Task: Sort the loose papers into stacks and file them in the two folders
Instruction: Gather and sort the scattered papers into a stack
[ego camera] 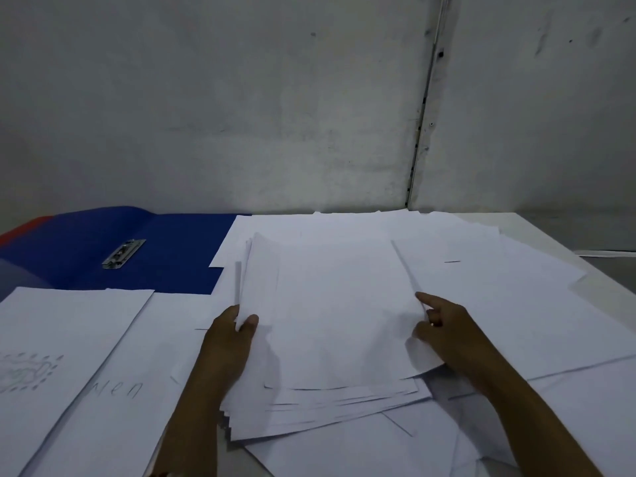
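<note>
I am seeing the open blue folder [137, 249] lying beyond my left hand [230, 335]; both hands are gripping the paper stack [330, 321], right hand [447, 328] with forefinger extended.

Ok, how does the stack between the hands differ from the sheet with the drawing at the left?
The stack is many fanned sheets, its top one blank; the drawing sheet is on top there and carries a faint sketch. The left hand pinches the stack's edge and the right hand touches its other side; no hand touches the drawing sheet. Both are white paper.
</note>
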A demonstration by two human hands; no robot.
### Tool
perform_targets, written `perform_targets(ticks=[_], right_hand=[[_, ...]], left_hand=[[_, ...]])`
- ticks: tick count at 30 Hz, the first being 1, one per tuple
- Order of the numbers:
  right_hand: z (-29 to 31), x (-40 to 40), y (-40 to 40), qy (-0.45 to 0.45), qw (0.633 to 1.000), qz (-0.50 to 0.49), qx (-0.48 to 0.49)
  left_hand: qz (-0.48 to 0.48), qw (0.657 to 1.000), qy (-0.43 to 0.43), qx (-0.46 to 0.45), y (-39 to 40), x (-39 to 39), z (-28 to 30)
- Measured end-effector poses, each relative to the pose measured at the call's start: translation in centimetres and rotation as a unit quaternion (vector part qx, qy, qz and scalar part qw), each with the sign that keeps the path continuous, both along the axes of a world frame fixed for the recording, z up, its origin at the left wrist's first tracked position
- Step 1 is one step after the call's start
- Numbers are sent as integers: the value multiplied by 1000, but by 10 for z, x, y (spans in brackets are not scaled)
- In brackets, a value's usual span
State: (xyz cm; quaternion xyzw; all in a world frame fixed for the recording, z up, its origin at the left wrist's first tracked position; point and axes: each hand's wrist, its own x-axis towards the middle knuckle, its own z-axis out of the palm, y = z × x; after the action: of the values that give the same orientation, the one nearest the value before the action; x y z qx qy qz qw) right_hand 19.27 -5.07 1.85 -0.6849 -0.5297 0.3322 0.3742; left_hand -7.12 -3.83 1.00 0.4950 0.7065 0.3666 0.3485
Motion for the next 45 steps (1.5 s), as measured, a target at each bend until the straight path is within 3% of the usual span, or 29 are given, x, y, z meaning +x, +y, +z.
perform_targets(ticks=[8,11,13,18,22,27,34,40,45], right_hand=[[-18,-18,1,-82,995,36,44],[-19,-7,-6,-90,993,-36,69],[-17,5,-16,-144,981,-116,65],[-12,40,-55,-254,930,-251,-86],[-27,58,-72,-223,911,-309,-158],[-18,72,-60,-153,929,-295,-161],[-13,80,-48,-112,938,-323,-64],[-21,79,-36,-155,949,-276,-13],[-17,84,-39,-12,927,-362,101]], left_hand=[[-42,999,-4,25,-1,5,0],[-51,998,6,38,-1,5,0],[-52,998,6,47,-1,6,0],[-48,996,-4,78,-3,6,3],[-39,994,-42,96,-8,2,7],[-16,990,-100,96,-7,-6,8],[-3,982,-163,95,-10,-9,10],[-29,989,-123,71,-12,1,10],[-29,995,-82,40,-10,1,10]])
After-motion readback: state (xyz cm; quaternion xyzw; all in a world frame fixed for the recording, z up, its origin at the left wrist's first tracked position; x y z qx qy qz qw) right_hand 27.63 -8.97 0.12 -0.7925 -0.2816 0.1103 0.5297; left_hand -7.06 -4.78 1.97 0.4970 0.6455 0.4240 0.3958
